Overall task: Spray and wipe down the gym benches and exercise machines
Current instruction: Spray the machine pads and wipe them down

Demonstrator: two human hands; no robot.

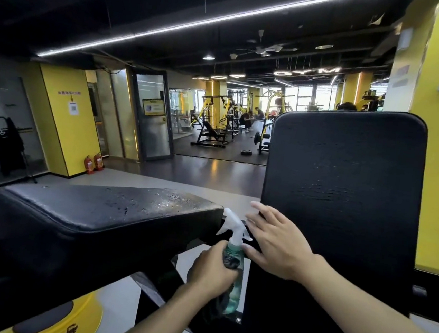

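Curled fingers of the left grip (pixel 213 271) wrap the body of a spray bottle (pixel 235 248), a see-through greenish bottle with a white trigger head, held upright with its nozzle pointing left. Something dark and bunched, perhaps a cloth (pixel 230 262), is pressed against the bottle under those fingers. The bottle sits in the gap between the right edge of the bench's black seat pad (pixel 107 209) and the lower left corner of its upright black back pad (pixel 342 191). The right grip (pixel 280 242) is flat and spread, fingers straight, holding nothing; its fingertips lie over the back pad's lower left corner and its thumb is just beside the bottle's neck, though it cannot be told whether they touch. Wet droplets (pixel 172 199) glisten on the seat pad near its far right corner. A yellow machine base (pixel 91 315) shows at the lower left. Far behind, two red fire extinguishers (pixel 94 163) stand by a yellow pillar (pixel 67 119), and yellow and black weight machines (pixel 216 128) fill the far floor.
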